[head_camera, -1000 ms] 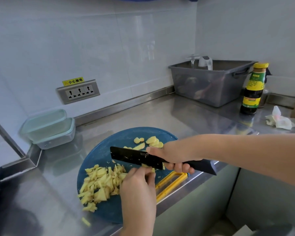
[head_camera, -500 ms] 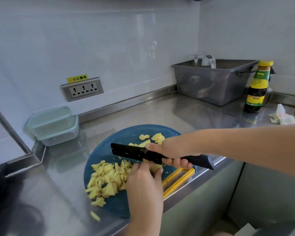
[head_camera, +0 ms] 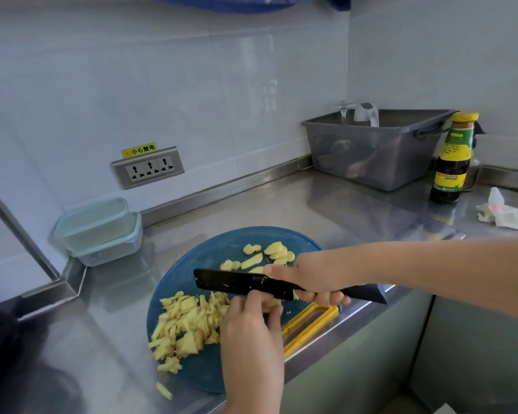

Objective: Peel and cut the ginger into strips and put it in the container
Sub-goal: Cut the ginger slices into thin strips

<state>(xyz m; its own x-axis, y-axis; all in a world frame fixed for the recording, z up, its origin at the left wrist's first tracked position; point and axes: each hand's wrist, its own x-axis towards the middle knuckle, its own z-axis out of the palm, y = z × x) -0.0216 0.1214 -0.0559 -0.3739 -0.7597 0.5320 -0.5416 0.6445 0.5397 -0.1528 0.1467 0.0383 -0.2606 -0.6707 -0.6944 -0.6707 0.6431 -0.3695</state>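
Observation:
A round blue cutting board [head_camera: 189, 261] lies on the steel counter. A heap of cut ginger strips [head_camera: 186, 321] covers its left side, and several peeled ginger slices [head_camera: 277, 251] lie at its far side. My right hand [head_camera: 314, 276] grips the black knife [head_camera: 240, 283], whose blade rests level over the board. My left hand [head_camera: 251, 327] presses a ginger piece [head_camera: 271, 304] down just under the blade. One strip [head_camera: 164, 390] lies off the board on the counter. Two stacked lidded containers [head_camera: 102, 231] stand at the back left.
A yellow peeler [head_camera: 310, 325] lies beside the board near the counter's front edge. A grey tub [head_camera: 377, 150] stands at the back right, with a dark sauce bottle [head_camera: 452, 159] and crumpled tissue [head_camera: 501, 213] to its right. A wall socket [head_camera: 148, 170] is behind.
The knife and both hands stay over the same ginger piece with only small shifts. The view has drifted a little, so the board appears further right.

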